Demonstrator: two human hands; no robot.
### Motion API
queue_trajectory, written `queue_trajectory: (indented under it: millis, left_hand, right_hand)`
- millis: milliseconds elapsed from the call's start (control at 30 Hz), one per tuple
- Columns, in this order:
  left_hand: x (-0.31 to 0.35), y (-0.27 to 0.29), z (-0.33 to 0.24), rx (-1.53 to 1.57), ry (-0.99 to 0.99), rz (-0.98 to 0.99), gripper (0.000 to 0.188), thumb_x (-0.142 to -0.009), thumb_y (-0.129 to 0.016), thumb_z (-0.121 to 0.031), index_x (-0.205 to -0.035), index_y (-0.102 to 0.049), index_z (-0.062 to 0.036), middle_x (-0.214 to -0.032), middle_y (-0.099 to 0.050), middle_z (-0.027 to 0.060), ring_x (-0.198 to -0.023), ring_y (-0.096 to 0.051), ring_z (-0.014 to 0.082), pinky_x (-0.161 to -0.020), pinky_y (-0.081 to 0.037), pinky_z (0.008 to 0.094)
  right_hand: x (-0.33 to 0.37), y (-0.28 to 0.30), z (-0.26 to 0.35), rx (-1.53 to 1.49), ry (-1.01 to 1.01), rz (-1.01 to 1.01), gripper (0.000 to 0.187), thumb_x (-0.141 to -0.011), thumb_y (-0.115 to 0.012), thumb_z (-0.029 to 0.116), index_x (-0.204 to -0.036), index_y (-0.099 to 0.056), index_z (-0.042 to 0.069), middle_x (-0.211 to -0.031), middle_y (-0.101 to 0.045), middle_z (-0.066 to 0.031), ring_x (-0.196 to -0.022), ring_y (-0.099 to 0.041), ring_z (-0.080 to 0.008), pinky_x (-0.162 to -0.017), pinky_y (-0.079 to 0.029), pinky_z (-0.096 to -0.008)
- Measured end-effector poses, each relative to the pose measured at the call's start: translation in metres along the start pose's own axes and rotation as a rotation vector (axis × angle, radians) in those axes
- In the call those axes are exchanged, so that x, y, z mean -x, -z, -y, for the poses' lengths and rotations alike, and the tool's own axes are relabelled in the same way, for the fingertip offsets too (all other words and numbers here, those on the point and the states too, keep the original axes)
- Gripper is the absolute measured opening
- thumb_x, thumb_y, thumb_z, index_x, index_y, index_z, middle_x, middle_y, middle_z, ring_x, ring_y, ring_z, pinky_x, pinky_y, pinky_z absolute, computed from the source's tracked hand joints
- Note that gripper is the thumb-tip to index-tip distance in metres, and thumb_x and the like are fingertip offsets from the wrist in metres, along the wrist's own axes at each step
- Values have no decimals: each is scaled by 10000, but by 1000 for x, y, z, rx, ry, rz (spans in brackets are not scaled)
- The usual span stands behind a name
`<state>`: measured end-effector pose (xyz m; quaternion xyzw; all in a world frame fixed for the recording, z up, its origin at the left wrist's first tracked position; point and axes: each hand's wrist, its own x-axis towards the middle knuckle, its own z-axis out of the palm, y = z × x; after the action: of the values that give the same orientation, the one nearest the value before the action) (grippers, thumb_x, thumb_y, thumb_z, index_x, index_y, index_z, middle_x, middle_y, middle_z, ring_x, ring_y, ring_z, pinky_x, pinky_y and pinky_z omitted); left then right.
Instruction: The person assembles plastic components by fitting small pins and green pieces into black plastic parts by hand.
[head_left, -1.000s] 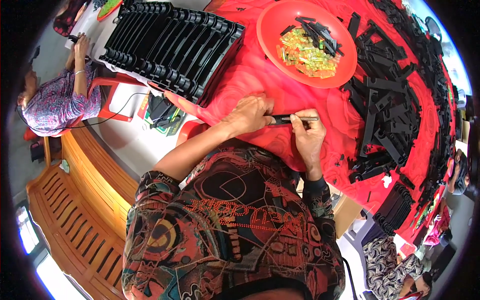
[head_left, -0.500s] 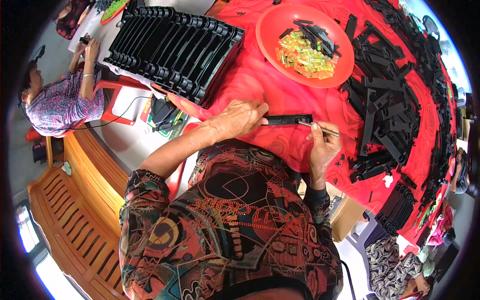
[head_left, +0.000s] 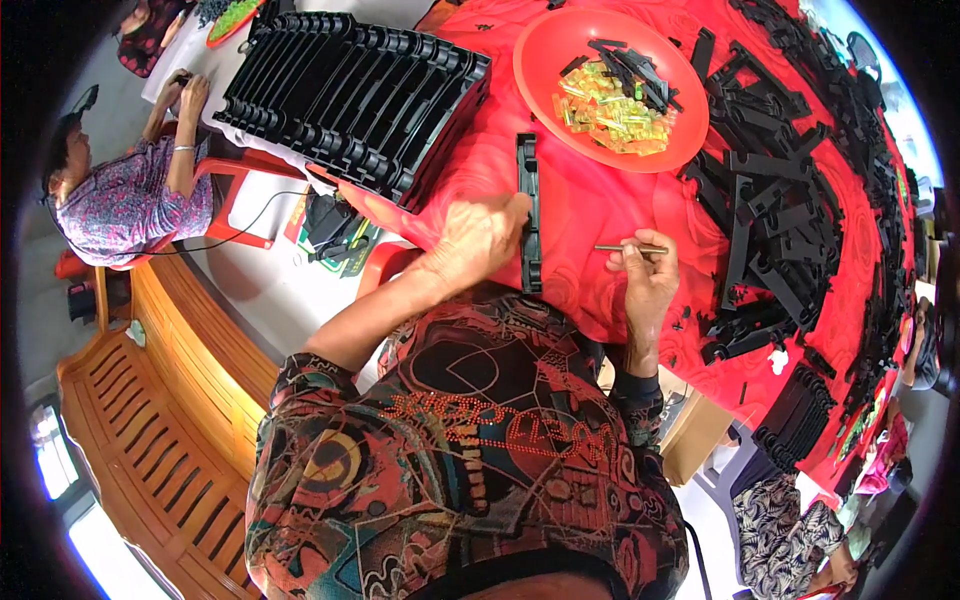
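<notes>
My left hand (head_left: pixel 485 232) is closed round the middle of a long black plastic part (head_left: pixel 530 245), which points away from me over the red tablecloth. To its right, my right hand (head_left: pixel 646 272) pinches a thin metal rod-like tool (head_left: pixel 622 248), its narrow tip pointing left and apart from the part. Beyond both hands, a red bowl (head_left: pixel 525 75) holds small yellow-green translucent pieces (head_left: pixel 620 125) and several slim black pieces (head_left: pixel 635 72).
A stack of long black parts (head_left: pixel 350 100) stands at the far left. Loose black parts (head_left: pixel 770 215) are heaped on the right. A wooden bench (head_left: pixel 165 440) is at the left, and a co-worker (head_left: pixel 130 210) sits beyond it. A cardboard box (head_left: pixel 695 440) is beside my right forearm.
The black part has turned from lying crosswise to pointing away from me, with my left hand still on it. The tool's tip has come away from the part.
</notes>
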<state>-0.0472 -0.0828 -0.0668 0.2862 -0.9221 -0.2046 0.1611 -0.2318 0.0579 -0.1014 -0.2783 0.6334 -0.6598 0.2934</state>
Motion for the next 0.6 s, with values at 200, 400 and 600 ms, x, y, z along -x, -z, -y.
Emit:
queue_trajectory:
  millis: [200,400,600]
  left_hand:
    - [-16,9,28,-146,-443,101,368,-758,-552,-57,-1117,-586,-130,-1215,-502,112,-1168,-432,295,-950,-351,510]
    - [-24,2,23,-181,-469,123,283,-704,-677,-203,-958,-594,-111,-1048,-551,87,-1105,-472,281,-942,-355,501]
    - [-7,-7,8,-170,-267,132,375,-714,-687,-256,-1030,-563,-95,-928,-548,99,-924,-524,283,-849,-410,427]
  right_hand:
    - [2,-1,-3,26,-9,-9,118,-850,-562,-20,-948,-504,10,-820,-577,-66,-685,-594,-116,-598,-526,-238]
    - [7,-2,-11,65,-32,-36,114,-841,-588,3,-917,-505,22,-774,-581,-42,-674,-581,-93,-594,-489,-213]
    - [3,11,-10,134,102,-140,119,-845,-594,17,-933,-516,11,-781,-588,-44,-708,-580,-99,-630,-471,-220]
